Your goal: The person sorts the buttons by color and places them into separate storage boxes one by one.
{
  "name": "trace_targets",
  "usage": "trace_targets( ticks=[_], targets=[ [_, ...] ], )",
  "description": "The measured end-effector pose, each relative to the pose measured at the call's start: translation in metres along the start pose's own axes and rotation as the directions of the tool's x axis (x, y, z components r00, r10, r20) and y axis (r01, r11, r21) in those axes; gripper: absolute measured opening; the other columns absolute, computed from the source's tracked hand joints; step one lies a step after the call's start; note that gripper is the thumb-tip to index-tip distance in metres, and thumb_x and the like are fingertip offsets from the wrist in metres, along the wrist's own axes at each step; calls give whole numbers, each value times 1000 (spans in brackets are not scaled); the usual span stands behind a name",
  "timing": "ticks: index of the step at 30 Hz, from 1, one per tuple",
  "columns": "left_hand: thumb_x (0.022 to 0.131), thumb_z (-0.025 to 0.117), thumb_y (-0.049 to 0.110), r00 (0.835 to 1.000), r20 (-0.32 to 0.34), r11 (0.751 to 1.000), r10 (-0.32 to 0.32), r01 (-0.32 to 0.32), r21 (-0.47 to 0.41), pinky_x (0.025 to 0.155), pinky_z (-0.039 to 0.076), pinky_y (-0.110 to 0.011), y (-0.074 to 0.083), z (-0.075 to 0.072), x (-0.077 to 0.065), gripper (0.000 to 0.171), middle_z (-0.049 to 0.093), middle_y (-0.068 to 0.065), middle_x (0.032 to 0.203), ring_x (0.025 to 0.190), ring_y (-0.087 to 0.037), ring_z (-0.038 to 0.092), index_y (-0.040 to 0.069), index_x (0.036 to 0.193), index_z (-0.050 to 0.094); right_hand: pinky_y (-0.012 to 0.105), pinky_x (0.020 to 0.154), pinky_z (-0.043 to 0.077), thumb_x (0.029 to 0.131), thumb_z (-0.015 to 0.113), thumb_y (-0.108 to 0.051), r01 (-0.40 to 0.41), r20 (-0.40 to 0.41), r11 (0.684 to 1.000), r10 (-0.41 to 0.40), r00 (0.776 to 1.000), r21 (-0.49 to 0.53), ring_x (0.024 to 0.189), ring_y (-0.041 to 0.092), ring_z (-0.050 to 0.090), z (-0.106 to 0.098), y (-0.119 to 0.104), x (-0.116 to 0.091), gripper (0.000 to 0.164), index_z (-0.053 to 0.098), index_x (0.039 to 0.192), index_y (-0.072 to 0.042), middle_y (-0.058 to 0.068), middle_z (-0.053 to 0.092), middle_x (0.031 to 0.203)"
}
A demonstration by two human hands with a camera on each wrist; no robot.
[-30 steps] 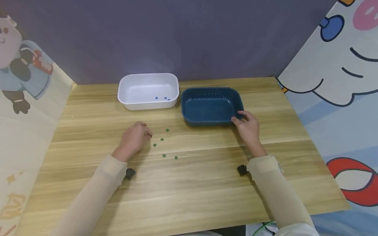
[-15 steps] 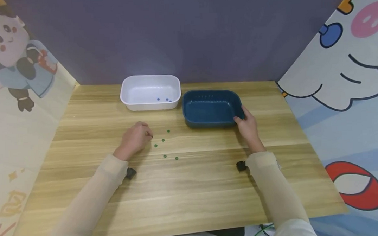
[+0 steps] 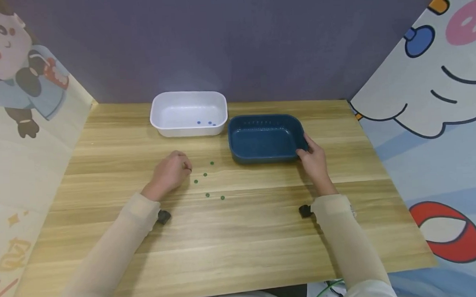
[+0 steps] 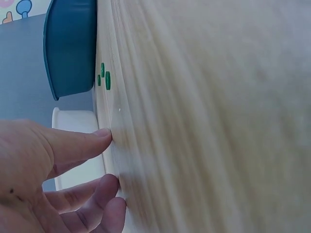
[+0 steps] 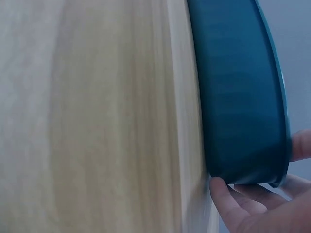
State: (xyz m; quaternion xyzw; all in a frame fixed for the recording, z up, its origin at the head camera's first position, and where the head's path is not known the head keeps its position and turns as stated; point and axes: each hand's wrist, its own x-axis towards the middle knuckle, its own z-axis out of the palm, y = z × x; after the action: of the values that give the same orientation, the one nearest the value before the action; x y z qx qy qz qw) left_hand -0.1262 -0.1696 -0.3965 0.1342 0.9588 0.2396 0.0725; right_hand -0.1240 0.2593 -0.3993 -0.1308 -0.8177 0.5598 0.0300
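Observation:
A dark blue plastic basin (image 3: 266, 159) stands right of centre on the table. My right hand (image 3: 314, 165) grips its front right corner; in the right wrist view the thumb overlaps the rim while other fingers (image 5: 226, 199) lie against the side and low edge. My left hand (image 3: 170, 176) rests on the table, left of several small green discs (image 3: 207, 195). Its thumb and fingers (image 4: 114, 213) are parted, fingertips touching the wood, and nothing shows between them. Three green discs (image 4: 108, 80) appear beyond that hand in the left wrist view.
A white basin (image 3: 189, 131) with a few small blue discs (image 3: 198, 122) inside stands at the back, left of the dark blue one. Behind both rises a grey-purple wall (image 3: 217, 43). The wooden table's (image 3: 242, 254) front edge lies near my body.
My right hand has shifted from the basin's front rim to wrap round its right corner, and the dark blue basin has slid slightly towards me. The left hand stays in place.

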Motion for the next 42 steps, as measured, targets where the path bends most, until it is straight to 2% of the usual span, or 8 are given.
trace_targets(
  ticks=[6,9,13,18,24,28,34,42],
  targets=[
    [92,70,6,1000,1,1000,-12,12,-16,94,51,-55,2,-1,1,3,60,-19,126,115,-39,59,6,91,73,36,88,58,96,57,-8,16,-3,1000,-16,1000,12,124,26,54,0,2,0,65,37,157,-20,13,34,158],
    [93,69,8,1000,1,1000,-15,15,-19,91,52,-51,2,0,2,4,64,-17,118,108,-35,61,7,93,73,33,85,58,97,58,-8,15,-2,1000,-15,1000,23,127,26,53,0,4,0,65,37,157,-20,13,36,158],
    [94,67,10,1000,-7,999,-27,27,-31,77,53,-43,5,3,3,6,67,-12,101,88,-28,61,7,97,72,33,86,57,98,58,-11,23,20,999,-23,1000,22,133,27,50,-2,6,-1,65,35,158,-23,12,35,159],
    [96,65,12,999,-28,997,-35,33,-73,60,50,-35,10,4,6,6,68,-9,88,68,-21,57,7,99,68,41,96,54,101,58,-17,13,36,1000,-14,999,19,135,27,48,-4,6,-2,64,32,159,-28,13,31,161],
    [96,65,12,998,-40,990,-50,44,-134,49,48,-31,18,2,6,5,68,-10,83,54,-17,54,8,98,64,32,96,53,101,57,-18,28,42,1000,-28,999,2,134,27,48,-4,5,-2,64,32,159,-27,15,31,161],
    [96,65,10,998,-51,988,-31,23,-153,48,46,-30,23,1,7,4,69,-10,85,53,-16,52,7,98,65,30,92,54,101,57,-19,36,49,999,-36,998,-14,133,28,50,-5,6,-2,65,31,160,-26,16,31,160],
    [95,69,6,995,-97,979,25,-44,-201,52,48,-32,31,0,11,4,71,-10,90,55,-17,54,5,98,70,37,95,54,101,57,-20,25,54,1000,-24,998,-13,132,28,50,-6,7,-2,65,29,160,-28,19,29,161],
    [91,74,6,988,-143,961,51,-87,-264,68,56,-37,43,1,17,16,73,-11,104,75,-21,66,2,106,72,38,94,55,101,57,-20,24,55,1000,-23,998,-7,131,29,52,-6,7,-3,66,29,160,-27,19,30,160]
  ],
)
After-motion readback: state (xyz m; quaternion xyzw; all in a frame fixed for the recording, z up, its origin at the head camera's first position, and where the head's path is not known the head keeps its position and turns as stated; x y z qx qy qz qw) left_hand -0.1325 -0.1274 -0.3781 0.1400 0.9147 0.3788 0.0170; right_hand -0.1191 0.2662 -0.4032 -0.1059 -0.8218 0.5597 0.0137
